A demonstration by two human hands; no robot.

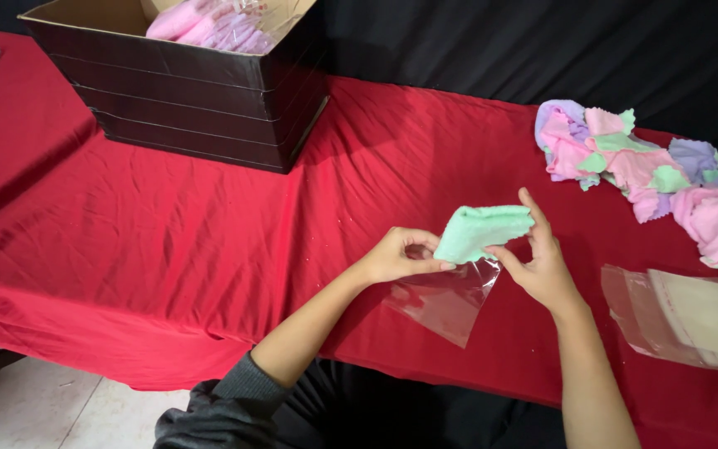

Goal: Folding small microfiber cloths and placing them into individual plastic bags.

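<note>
Your left hand pinches the mouth of a clear plastic bag, thumb and fingers closed on its upper edge, while your right hand pinches the other side of the mouth and steadies a folded green cloth against it. The cloth sits between your two hands, its lower end at the bag's opening and most of it above the plastic; I cannot tell how far it has entered.

The likeliest trouble, as I judge it, is the thin film. If your grip on the mouth slackens, the opening could collapse and the cloth would bunch at the rim. The fold looks loose, so a corner could catch on the edge and splay open. The bag hangs just above the red counter near its front edge, so a dropped cloth might slide off towards your lap.

A heap of pink, green and lilac cloths lies towards the counter's far right corner, well apart from your hands. A stack of empty clear bags rests near the right edge, close to your right forearm. A dark cardboard box holding bagged pink cloths stands at the far left.
</note>
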